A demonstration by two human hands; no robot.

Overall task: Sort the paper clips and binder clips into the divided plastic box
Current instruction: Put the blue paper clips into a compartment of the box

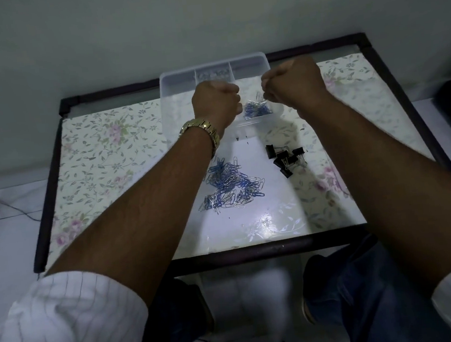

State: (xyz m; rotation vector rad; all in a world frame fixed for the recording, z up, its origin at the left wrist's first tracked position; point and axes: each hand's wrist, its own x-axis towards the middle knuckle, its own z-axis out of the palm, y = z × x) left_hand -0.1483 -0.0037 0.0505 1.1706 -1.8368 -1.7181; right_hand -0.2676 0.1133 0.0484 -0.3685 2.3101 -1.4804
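A: How did the hands look?

B: Both were raised over the clear divided plastic box [170, 77]. The left hand [215, 102] was balled, knuckles up, fingers curled under at about 11 o'clock from the table's middle. I could not tell whether it held a clip; the fingertips were hidden. A gold watch [201, 133] sat on that wrist.

A: And the other one?

B: The right hand [291, 83] was also curled tight, at about 1 o'clock. A silver paper clip [258, 95] seemed to hang from its fingertips, though the spot was blurred, so I would not swear to the pinch.

A: Where were the clips?

B: Between the two hands, in the box's near right compartment, lay a small heap of blue and silver clips [257, 109]. A far middle compartment held something pale I could not make out. On the table [99, 145], at 6 o'clock from the box, sat the big loose pile of paper clips [231, 184], blue and silver mixed. The black binder clips [287, 157] lay clustered at 3 o'clock from that pile, near it but apart.

A: Anything else?

B: White striped sleeves [65, 327] rolled to the elbows, blue jeans [369, 281] below the table's dark frame.
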